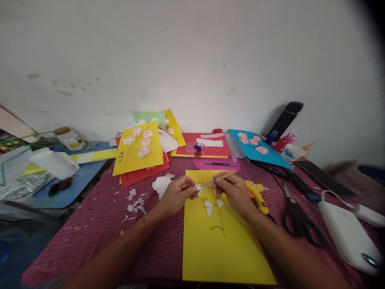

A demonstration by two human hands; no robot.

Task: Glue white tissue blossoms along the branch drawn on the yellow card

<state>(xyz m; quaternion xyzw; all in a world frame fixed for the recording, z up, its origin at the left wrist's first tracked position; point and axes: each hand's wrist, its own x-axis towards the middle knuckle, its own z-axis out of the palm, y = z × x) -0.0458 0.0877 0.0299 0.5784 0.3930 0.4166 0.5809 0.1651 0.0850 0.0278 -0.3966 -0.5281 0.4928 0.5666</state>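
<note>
A yellow sheet lies in front of me, with thin dark branch lines drawn on it and white tissue paper pieces on its upper half. Above the sheet's upper left part, my left hand pinches a small crumpled tissue piece between thumb and fingers. My right hand is closed around a flat wooden stick, its tip pointing left at that piece. Beyond the right hand lies a yellow glue gun, partly hidden. A larger white tissue rests left of the sheet.
Tissue scraps litter the checked tablecloth at left. Finished flower cards stack at the back left, a blue card at the back right. Black-handled scissors and a white power bank lie to the right.
</note>
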